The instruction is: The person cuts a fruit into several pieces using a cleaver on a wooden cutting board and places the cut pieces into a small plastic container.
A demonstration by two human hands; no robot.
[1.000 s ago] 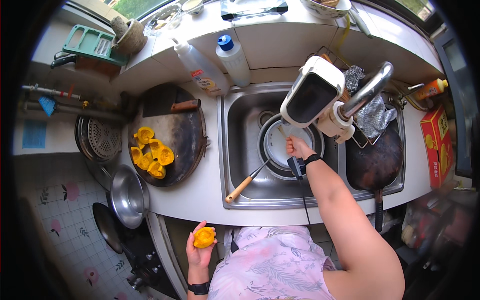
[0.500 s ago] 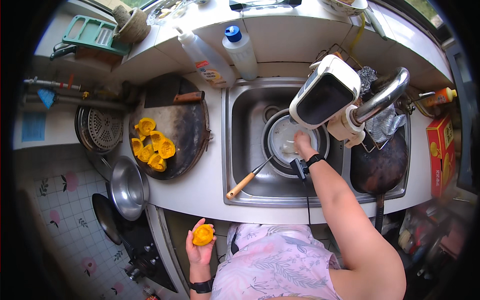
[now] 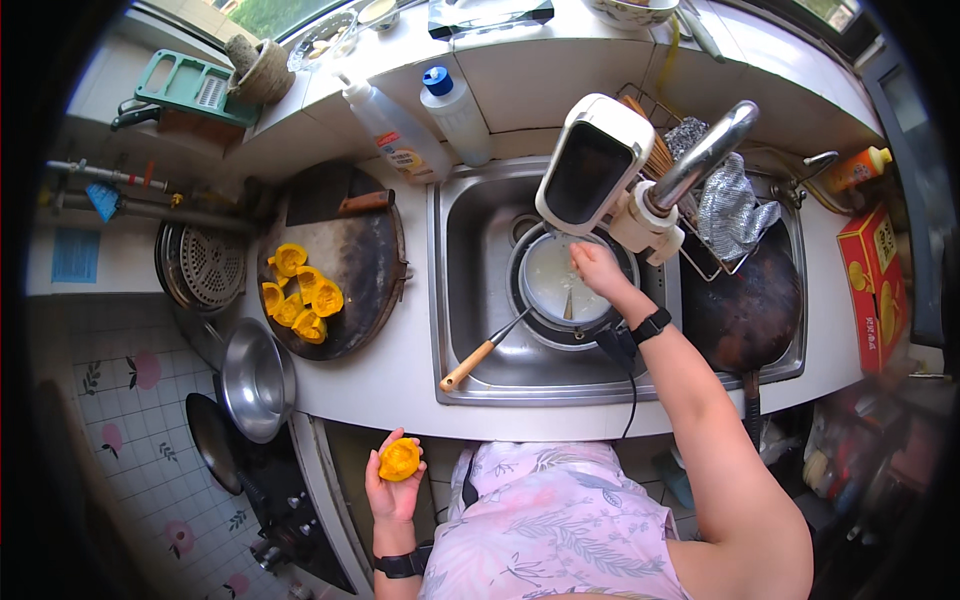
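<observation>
A hollowed piece of orange pumpkin (image 3: 399, 460) rests in my left hand (image 3: 396, 500), fingers curled round it, in front of the counter edge. My right hand (image 3: 599, 270) is over a round bowl (image 3: 540, 290) of cloudy liquid in the sink, its fingers closed; what they hold, if anything, is hidden. A slim spoon-like thing (image 3: 569, 303) shows in the liquid below that hand. The bowl stands in a dark pan or larger vessel, and a wooden handle (image 3: 468, 366) slants out beside it. Several more pumpkin pieces (image 3: 310, 290) lie on the round chopping board (image 3: 365, 270) to the left.
The faucet (image 3: 700, 160) with its white filter unit (image 3: 595, 160) overhangs the sink. A cleaver (image 3: 340, 200) lies on the board. Two bottles (image 3: 455, 115) stand behind the sink; a wok (image 3: 745, 310) and a wire rack are at its right. A metal basin (image 3: 257, 375) sits at left.
My right hand has lifted out of the bowl's middle toward its upper rim, and its fingers have closed. The spoon-like thing shows more clearly. My left hand still holds the pumpkin piece.
</observation>
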